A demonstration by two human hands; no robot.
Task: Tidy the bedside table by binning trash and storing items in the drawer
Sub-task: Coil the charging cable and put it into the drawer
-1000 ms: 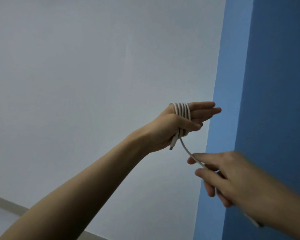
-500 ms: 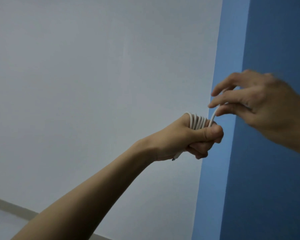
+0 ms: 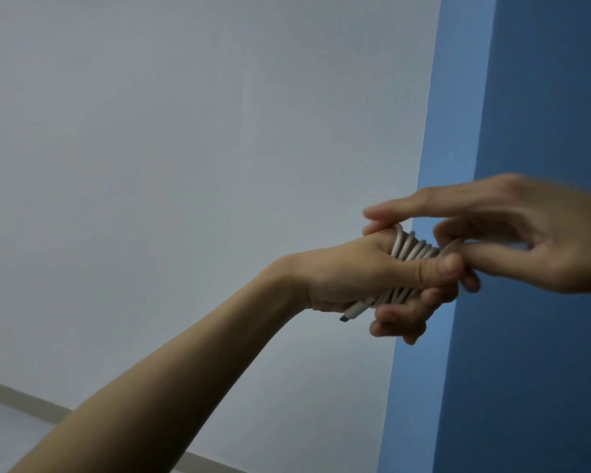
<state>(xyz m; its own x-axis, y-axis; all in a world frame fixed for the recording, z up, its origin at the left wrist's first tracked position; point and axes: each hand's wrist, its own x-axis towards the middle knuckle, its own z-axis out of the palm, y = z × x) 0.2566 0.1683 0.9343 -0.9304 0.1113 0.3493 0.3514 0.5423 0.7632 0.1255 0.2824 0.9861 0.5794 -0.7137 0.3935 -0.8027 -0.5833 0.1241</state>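
white cable [image 3: 413, 251] is up in the air in front of a grey wall [image 3: 185, 165] and a blue wall [image 3: 543, 97], wound in a tight run of loops round the left hand [image 3: 355, 274]. that hand's fingers [image 3: 398, 317] are curled in on the coil, and its thumb lies across the turns and clamps them. the right hand [image 3: 526, 240] meets it from the right. its forefinger is stretched out over the top of the coil, while its thumb and a bent finger nip what looks like the last short tail of the cable, though that spot is blurred.

nothing ties the loops; only the hand they sit on holds them. if the tail is let go without being tucked under a turn, the coil will likely spring loose. if the left thumb lifts too soon, the turns could slide toward the fingertips and fan out. a tail drawn too tight might bind the coil on the fingers, so that it drags apart when slid off. neither the bench nor the drawer is in view, so the bundle has yet to be carried there, and a loose end could snag on the way in.

the cable is a pale, smooth, round cord, its several turns lying side by side. a slim white plug [image 3: 354, 310] with a dark tip pokes out under the heel of the left palm.
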